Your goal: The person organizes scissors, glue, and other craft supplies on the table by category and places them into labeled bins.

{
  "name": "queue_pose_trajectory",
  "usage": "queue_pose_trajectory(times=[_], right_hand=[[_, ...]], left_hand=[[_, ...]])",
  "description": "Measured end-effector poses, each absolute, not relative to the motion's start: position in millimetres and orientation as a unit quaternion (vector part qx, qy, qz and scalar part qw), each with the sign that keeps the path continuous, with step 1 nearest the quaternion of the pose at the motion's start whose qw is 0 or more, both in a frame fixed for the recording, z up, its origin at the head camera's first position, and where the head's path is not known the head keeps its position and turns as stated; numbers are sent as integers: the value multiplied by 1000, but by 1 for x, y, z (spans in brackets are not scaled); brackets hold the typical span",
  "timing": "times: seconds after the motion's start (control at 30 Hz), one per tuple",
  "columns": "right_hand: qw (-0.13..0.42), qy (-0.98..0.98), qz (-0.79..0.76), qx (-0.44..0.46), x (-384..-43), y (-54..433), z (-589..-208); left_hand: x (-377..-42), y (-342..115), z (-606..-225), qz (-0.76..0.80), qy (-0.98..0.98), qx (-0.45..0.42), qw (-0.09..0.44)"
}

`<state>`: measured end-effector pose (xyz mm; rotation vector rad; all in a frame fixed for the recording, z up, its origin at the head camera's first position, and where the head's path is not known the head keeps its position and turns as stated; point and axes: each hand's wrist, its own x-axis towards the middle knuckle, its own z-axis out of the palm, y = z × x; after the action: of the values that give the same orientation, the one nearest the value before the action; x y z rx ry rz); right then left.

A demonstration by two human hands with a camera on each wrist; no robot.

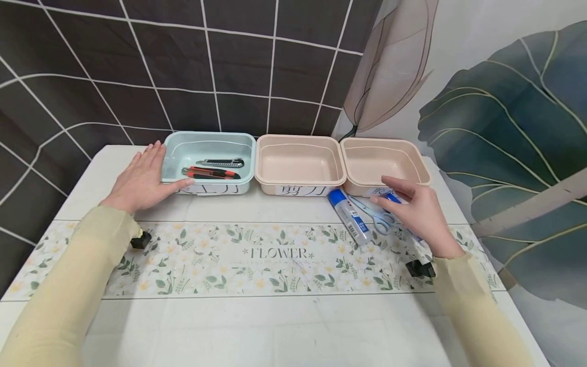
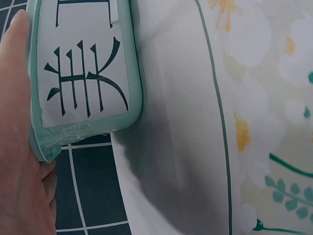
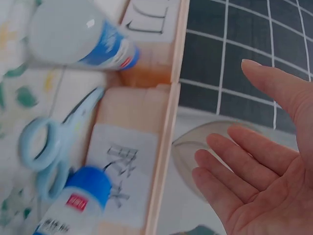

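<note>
My left hand (image 1: 139, 181) rests against the left side of a light-blue bin (image 1: 208, 137), thumb along its front rim. A silver-and-black utility knife (image 1: 222, 163) and red-and-black utility knives (image 1: 211, 173) lie inside the bin. In the left wrist view the bin's white label (image 2: 83, 73) faces the camera. My right hand (image 1: 419, 211) hovers with spread fingers near the front of the right pink bin (image 1: 412, 176), holding nothing. Below and beside it are light-blue scissors (image 3: 46, 147), a blue-capped glue bottle (image 1: 350, 219) and another blue-capped glue bottle (image 3: 83, 200), partly hidden by the hand in the head view.
A middle pink bin (image 1: 300, 173) stands between the other two, all in a row at the table's back edge. The bins carry white labels with Chinese characters. A flower-printed band (image 1: 275, 278) crosses the white tablecloth (image 1: 257, 331). Dark grid cloth (image 1: 243, 61) hangs behind.
</note>
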<state>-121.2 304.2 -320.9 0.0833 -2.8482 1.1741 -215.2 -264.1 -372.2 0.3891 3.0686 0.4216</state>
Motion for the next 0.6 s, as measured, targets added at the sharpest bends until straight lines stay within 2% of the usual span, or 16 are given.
queue_pose_trajectory(times=[0.37,0.6], right_hand=[[23,-932,360,29,-105,322,-351],[-13,-934,358,-4,-99,324,-369]], left_hand=[[-215,-265,-372,133,983,123,13],[-215,-265,-373,132,983,125,11]])
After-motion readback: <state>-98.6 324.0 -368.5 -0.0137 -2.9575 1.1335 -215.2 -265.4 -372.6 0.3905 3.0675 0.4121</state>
